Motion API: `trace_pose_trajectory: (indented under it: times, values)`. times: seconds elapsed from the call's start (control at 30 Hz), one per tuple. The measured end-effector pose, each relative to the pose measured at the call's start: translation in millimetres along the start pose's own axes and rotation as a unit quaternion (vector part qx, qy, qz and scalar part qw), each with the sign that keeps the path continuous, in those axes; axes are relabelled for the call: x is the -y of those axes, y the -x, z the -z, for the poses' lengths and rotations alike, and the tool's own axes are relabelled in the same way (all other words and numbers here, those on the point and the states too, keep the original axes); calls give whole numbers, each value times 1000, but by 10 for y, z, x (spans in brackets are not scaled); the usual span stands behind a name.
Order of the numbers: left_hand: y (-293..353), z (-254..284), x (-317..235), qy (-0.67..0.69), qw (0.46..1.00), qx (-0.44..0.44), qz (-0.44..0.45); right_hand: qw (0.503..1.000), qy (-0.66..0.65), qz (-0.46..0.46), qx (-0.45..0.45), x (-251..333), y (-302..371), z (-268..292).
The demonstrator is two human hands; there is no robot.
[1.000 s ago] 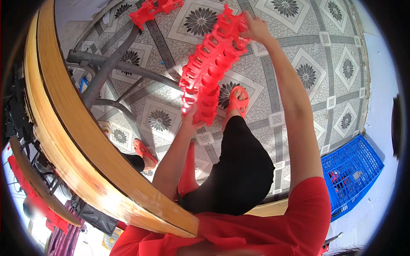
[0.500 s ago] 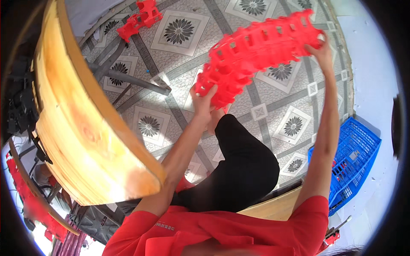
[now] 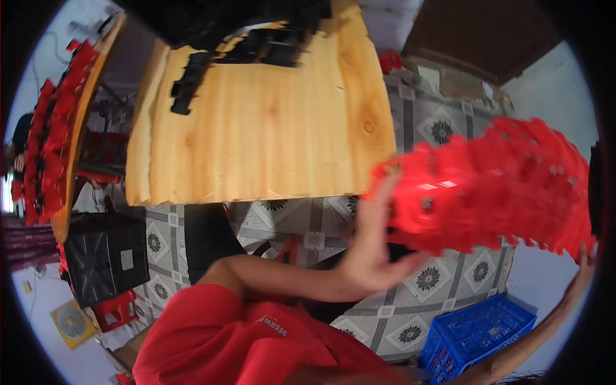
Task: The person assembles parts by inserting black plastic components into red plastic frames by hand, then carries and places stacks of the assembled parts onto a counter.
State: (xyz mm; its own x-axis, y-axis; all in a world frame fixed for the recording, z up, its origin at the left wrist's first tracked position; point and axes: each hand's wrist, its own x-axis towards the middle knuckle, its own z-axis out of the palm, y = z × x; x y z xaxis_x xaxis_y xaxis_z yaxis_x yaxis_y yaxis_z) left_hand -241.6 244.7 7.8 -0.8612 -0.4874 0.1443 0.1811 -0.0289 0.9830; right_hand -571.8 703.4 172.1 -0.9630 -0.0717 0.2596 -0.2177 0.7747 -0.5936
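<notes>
A long, bowed stack of red plastic parts [image 3: 487, 186] spans the right half of the view, lifted above the floor and blurred by motion. My left hand [image 3: 375, 250] grips its near left end, thumb and fingers spread around it. Out at the right rim, my right hand [image 3: 584, 258] holds the far end from below; only part of its fingers shows. Just left of the stack is the corner of a pale wooden table [image 3: 269, 128]. Black plastic parts [image 3: 263, 50] lie on that table's far side.
A blue plastic crate [image 3: 475, 333] stands on the tiled floor [image 3: 314, 240] at lower right. At left are a black bin [image 3: 106, 256] and a second table edge [image 3: 76, 141] lined with red parts [image 3: 61, 138]. A brown panel [image 3: 481, 38] is at upper right.
My view has turned left, bringing the wooden tabletop to the middle. Both hands still hold the red stack, now higher, closer and farther right in view, beside the table corner.
</notes>
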Motion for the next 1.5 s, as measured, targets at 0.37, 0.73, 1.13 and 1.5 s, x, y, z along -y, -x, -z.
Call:
trace_pose_trajectory:
  times: [0.37,0.73,1.13,1.5]
  values:
    - [286,3768,-793,-163,934,-277,154,950,-161,128,235,3279,1725,-3617]
    - [-266,5682,-720,-272,940,-160,128,865,-311,77,386,3837,2011,-3949]
    - [-794,1921,-173,-637,670,-2,-381,751,-580,13,315,3433,2439,-4304]
    - [-782,1905,-99,-615,727,27,-304,923,-326,121,163,3151,2105,-3646]
